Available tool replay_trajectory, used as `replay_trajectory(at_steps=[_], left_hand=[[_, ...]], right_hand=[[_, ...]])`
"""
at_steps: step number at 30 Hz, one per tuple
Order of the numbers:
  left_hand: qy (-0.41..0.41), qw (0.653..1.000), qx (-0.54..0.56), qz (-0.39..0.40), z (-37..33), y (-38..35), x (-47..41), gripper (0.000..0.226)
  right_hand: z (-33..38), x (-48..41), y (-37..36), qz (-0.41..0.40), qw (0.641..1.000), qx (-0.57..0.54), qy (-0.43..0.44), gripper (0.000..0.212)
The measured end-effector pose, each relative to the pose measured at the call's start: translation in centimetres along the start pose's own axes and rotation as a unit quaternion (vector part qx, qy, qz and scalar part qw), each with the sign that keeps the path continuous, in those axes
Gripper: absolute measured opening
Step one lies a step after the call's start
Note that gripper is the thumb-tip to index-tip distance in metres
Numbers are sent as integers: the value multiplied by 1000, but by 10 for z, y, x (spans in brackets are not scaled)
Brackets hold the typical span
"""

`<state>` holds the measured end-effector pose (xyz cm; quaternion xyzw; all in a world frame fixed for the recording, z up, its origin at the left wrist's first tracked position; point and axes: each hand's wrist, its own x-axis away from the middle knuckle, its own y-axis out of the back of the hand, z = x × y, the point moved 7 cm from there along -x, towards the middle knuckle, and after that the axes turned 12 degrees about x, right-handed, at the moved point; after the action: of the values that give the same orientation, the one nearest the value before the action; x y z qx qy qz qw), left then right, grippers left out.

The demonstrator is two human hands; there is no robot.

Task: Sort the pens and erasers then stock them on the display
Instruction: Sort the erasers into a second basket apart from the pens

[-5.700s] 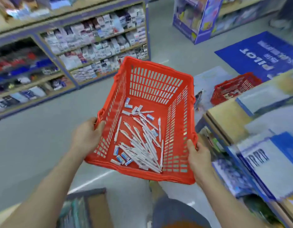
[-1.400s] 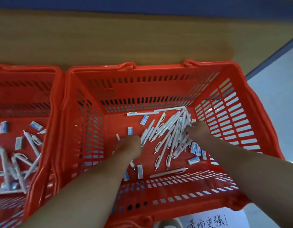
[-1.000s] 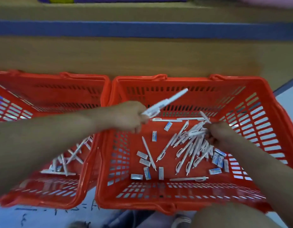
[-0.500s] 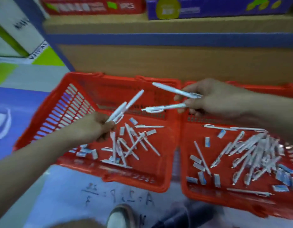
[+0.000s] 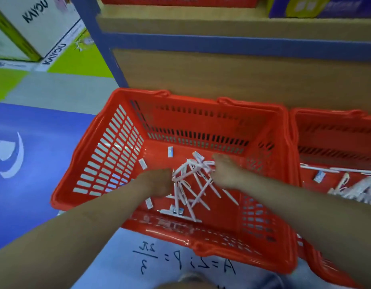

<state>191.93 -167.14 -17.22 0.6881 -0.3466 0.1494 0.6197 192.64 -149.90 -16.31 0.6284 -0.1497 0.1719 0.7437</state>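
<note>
- Head view: a red plastic basket (image 5: 109,163) with slotted walls sits on the floor against the base of a wooden display shelf (image 5: 222,76) edged in blue.
- Both forearms reach down into this basket.
- The left hand (image 5: 157,182) is curled, knuckles up, touching the left edge of a loose tangle of white pens (image 5: 193,184) on the basket floor; whether it actually grips a pen cannot be told.
- The right hand (image 5: 226,172) lies on the right edge of the same tangle, fingers bent downward among the pens; its grip cannot be told either.
- Small white-and-blue erasers (image 5: 170,152) lie scattered around the pens, one near the back wall, one by the left wall, others near the front.
- A second red basket (image 5: 326,122) stands just beside the first on the right, touching it, holding more white pens and an eraser.
- A blue floor mat (image 5: 34,155) lies left of the basket; a pale sheet with handwritten marks (image 5: 180,261) lies in front.
</note>
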Motion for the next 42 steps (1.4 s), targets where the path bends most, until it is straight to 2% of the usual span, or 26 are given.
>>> replay_trajectory(at_steps=[3,5,8,10,14,16,18,21,24,27,29,33,36,39,42], left_hand=[[-25,994,-20,-107,-7,21,-2,24],[-47,984,35,-167,-20,41,3,21],[-132,962,127,-203,-69,77,17,25],[-194,943,166,-213,-114,103,33,27],[-309,909,179,-214,-212,130,54,24],[-362,900,130,-205,-257,123,55,25],[-381,904,59,-182,-297,101,43,24],[-359,919,-9,-162,-342,61,24,22],[-341,925,-80,-150,-382,24,19,24],[-342,930,-96,-95,-414,-24,9,22],[-334,937,-86,-61,-421,-57,-7,24],[-317,943,-91,-43,-437,-100,-47,35],[-224,972,-68,-22,-429,-119,-79,38],[-171,984,-23,-36,-422,-134,-95,31],[-163,985,-14,-53,-429,-141,-94,30]], right_hand=[[-8,18,30,-43,999,-12,9,45],[-11,29,62,-66,996,-8,64,39],[-25,60,120,-57,989,44,132,27],[-55,81,147,-52,991,26,121,19],[-164,116,151,-114,986,-121,-5,14],[-230,135,127,-151,964,-196,-100,12],[-293,158,90,-175,936,-229,-200,11],[-368,186,26,-152,901,-257,-316,20],[-415,191,-22,-103,904,-233,-344,40],[-456,185,-68,-63,885,-243,-392,48],[-445,183,-66,-59,876,-253,-407,57],[-452,176,-64,-60,855,-268,-441,41],[-461,177,-81,-24,830,-264,-491,36],[-468,175,-96,-33,812,-278,-513,31],[-474,166,-99,-37,819,-279,-500,27]])
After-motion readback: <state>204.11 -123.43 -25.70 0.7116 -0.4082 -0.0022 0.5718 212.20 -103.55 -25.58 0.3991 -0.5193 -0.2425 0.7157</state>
